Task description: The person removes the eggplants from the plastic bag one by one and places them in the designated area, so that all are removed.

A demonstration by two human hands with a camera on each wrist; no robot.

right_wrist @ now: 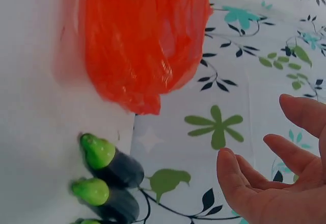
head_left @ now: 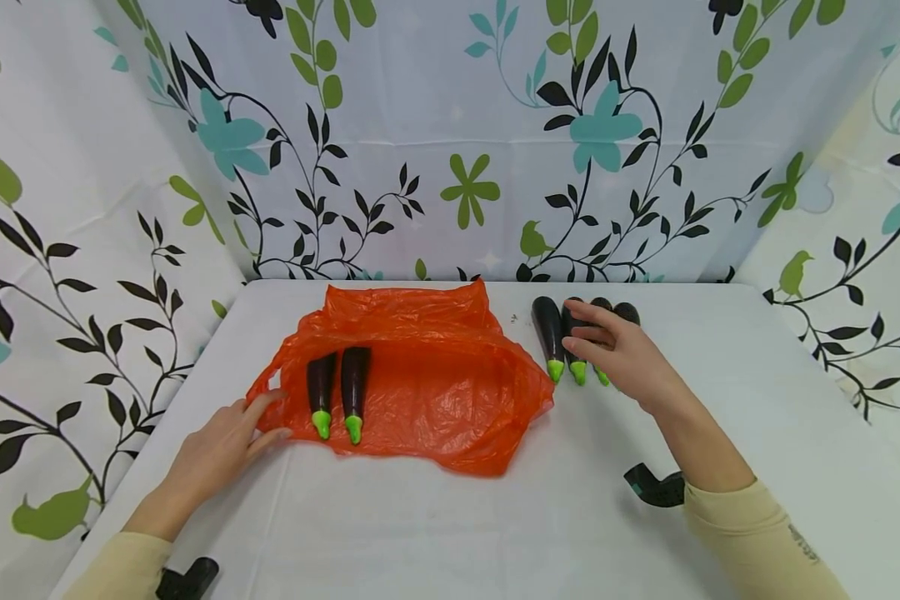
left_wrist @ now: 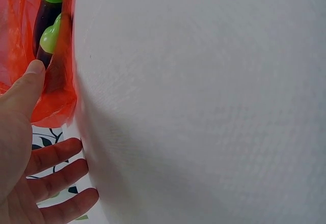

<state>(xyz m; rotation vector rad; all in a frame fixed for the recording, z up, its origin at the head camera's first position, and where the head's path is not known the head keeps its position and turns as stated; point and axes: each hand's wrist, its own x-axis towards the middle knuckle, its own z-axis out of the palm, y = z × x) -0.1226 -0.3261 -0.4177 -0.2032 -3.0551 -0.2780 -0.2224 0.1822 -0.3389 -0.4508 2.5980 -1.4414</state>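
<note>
A thin orange-red plastic bag (head_left: 435,400) is spread across the white table. Two dark toy eggplants (head_left: 355,387) with bright green stems lie side by side in its left part. My left hand (head_left: 221,446) is at the bag's left edge, fingers apart; the left wrist view has its thumb (left_wrist: 33,74) against the plastic beside the eggplants. To the right of the bag, several more eggplants (head_left: 547,333) form a row. Over that row hovers my right hand (head_left: 615,350), fingers loosely extended and holding nothing, partly hiding some of them.
The white table (head_left: 390,533) ends at a back edge just behind the bag and the eggplant row. A curtain (head_left: 450,108) printed with leaves, flowers and birds hangs behind and at both sides. Black devices (head_left: 654,486) are worn at both wrists.
</note>
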